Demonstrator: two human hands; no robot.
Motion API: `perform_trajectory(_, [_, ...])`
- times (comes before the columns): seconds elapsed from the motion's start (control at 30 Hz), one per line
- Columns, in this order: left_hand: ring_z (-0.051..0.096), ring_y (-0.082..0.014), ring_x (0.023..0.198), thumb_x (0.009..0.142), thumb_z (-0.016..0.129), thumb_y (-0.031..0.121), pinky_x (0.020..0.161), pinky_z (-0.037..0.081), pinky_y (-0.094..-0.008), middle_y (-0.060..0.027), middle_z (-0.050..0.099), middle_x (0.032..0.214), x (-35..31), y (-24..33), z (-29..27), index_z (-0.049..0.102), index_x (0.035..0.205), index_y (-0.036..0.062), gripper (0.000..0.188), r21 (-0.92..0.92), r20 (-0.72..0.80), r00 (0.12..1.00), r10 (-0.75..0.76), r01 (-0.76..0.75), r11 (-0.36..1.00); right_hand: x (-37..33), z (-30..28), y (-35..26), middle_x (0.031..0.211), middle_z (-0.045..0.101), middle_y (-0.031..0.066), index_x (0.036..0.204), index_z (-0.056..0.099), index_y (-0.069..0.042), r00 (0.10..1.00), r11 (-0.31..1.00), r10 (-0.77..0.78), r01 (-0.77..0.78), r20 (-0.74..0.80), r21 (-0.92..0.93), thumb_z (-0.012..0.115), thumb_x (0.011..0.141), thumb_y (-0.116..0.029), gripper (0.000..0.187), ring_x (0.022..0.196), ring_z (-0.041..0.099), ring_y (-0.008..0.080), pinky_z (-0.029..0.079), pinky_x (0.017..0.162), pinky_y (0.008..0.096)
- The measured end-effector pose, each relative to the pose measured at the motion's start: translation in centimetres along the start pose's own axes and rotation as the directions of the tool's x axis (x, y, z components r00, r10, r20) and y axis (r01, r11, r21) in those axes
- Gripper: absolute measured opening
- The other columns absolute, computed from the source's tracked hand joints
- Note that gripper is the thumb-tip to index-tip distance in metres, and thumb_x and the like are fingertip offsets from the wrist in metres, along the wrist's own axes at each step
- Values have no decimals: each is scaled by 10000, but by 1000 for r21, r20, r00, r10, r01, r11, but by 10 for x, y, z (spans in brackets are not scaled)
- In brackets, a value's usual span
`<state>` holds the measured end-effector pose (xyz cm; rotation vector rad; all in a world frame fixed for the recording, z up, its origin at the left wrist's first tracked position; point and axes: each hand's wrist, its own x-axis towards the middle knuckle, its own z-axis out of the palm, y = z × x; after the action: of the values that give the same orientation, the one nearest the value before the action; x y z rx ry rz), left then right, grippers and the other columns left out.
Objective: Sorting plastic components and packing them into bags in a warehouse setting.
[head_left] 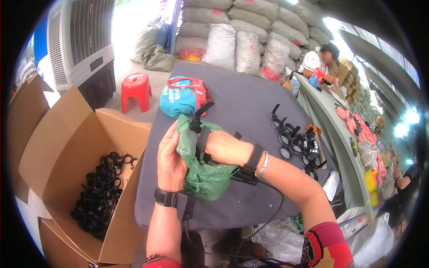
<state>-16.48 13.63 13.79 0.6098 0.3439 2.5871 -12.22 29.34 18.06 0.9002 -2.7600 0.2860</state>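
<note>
My left hand [170, 161] is closed on the edge of a green woven cloth [208, 181], thumb upward. The cloth is bunched between my hands above the table. A black plastic ring with a projecting tab [196, 123] stands up out of it. My right hand [225, 147] is closed at the cloth, beside a curved black band [202, 142]; its fingertips are hidden behind the black parts. To the right, several black rings with tabs [285, 138] lie in a loose cluster on the table, some with pale discs inside.
An open cardboard box [129, 118] with a heap of black rings [100, 192] stands left of the grey table [232, 89]. A blue-and-red bag [183, 98] lies at the far edge. Behind are a red stool [135, 91] and stacked sacks [221, 38]. A person [315, 64] works at another table.
</note>
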Motion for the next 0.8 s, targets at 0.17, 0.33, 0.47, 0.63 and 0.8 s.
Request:
perform_trajectory(0.17, [570, -224, 1075, 886, 512, 109, 944, 454, -345, -157, 546, 1214, -2, 0, 1, 395, 1299, -63, 463, 13, 17, 999, 40, -40, 999, -4, 6, 10, 874, 623, 223, 899, 610, 39, 987, 938, 39, -89, 153, 336, 494, 665, 58, 262, 792, 638, 317, 492, 682, 374])
perform_trajectory(0.33, [551, -245, 1102, 902, 456, 123, 975, 428, -369, -166, 541, 1221, -2, 11, 5, 409, 1290, -58, 431, -42, -74, 996, 50, -53, 998, -7, -59, -3, 744, 638, 147, 831, 641, 14, 905, 774, 421, -323, -61, 544, 517, 699, 33, 182, 677, 648, 229, 499, 609, 337])
perform_trajectory(0.47, [540, -250, 1118, 902, 453, 128, 987, 415, -379, -167, 529, 1235, 2, 7, -5, 413, 1287, -53, 428, -62, -99, 995, 24, -30, 998, -24, -61, 53, 758, 628, 133, 880, 625, 35, 817, 812, 572, -552, -73, 191, 582, 776, -105, 179, 691, 630, 221, 493, 626, 323])
perform_trajectory(0.63, [546, -256, 1108, 908, 447, 128, 983, 419, -384, -166, 539, 1222, -1, 10, -6, 432, 1278, -46, 409, -53, -70, 996, 50, -54, 997, -56, -12, 81, 721, 610, 171, 841, 619, 59, 565, 581, 790, -814, 239, 0, 660, 783, -259, 325, 642, 598, 230, 474, 602, 369])
perform_trajectory(0.8, [548, -257, 1103, 916, 431, 126, 980, 423, -383, -168, 545, 1215, 4, -3, 3, 435, 1274, -52, 400, -70, -63, 998, 5, -10, 998, -82, -3, 81, 623, 533, 83, 764, 579, 36, 408, 352, 913, -757, -23, 550, 646, 790, -124, 176, 596, 518, 154, 434, 530, 346])
